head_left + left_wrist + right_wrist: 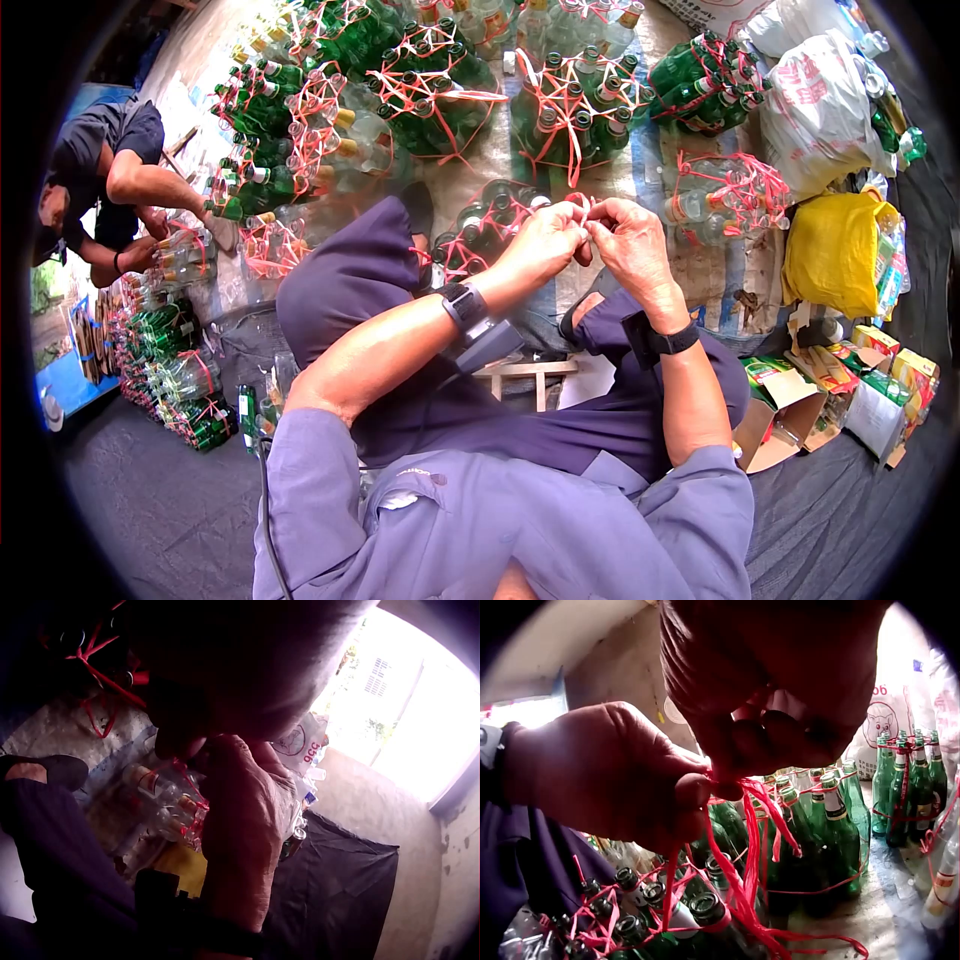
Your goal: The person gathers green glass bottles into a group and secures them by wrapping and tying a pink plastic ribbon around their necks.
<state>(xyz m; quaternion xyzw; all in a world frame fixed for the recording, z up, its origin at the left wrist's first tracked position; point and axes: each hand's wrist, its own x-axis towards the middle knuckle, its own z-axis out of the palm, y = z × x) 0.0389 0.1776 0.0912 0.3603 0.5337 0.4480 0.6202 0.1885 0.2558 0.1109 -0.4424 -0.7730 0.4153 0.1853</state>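
Note:
In front of the seated person, both hands meet above a small bundle of green glass bottles (478,235) tied with red string. The left hand (548,243) pinches red plastic string (744,889) between thumb and finger. Close against it, the right hand (632,245) has its fingertips bent together on the same string. In the right wrist view, loose strands hang from the fingertips over bottle necks (705,906). The right hand (247,810) shows from behind in the left wrist view, while the left hand (255,667) is dark and hides the fingertips.
Several tied bundles of green bottles (580,110) stand ahead on a striped sheet. A white sack (815,115), a yellow bag (835,255) and opened cartons (775,415) are to the right. Another person (110,180) bends over bottles at left.

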